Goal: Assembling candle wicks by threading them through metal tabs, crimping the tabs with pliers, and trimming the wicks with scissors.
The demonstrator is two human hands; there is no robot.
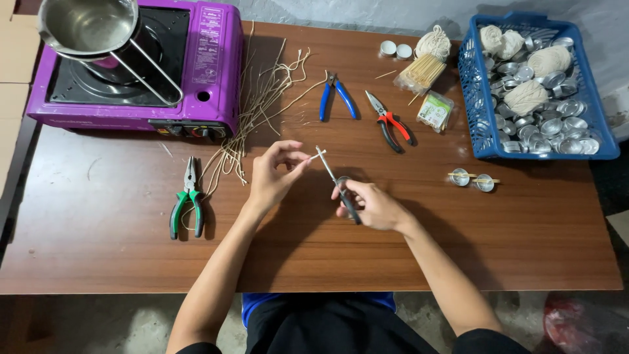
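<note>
My left hand (275, 174) pinches a short pale wick piece (319, 155) between thumb and fingers, above the middle of the brown table (118, 242). My right hand (370, 203) grips grey scissors (335, 176) by the handles; the blades point up and left and meet the wick's end. A bundle of long pale wick strands (262, 108) lies just behind my left hand.
Green pliers (188, 196) lie left; blue pliers (336, 96) and red pliers (390, 121) lie behind. A purple gas stove (209, 72) with a steel pot (88, 26) stands back left. A blue basket (475, 118) holds metal cups and string balls. Two cups (473, 179) with sticks sit right.
</note>
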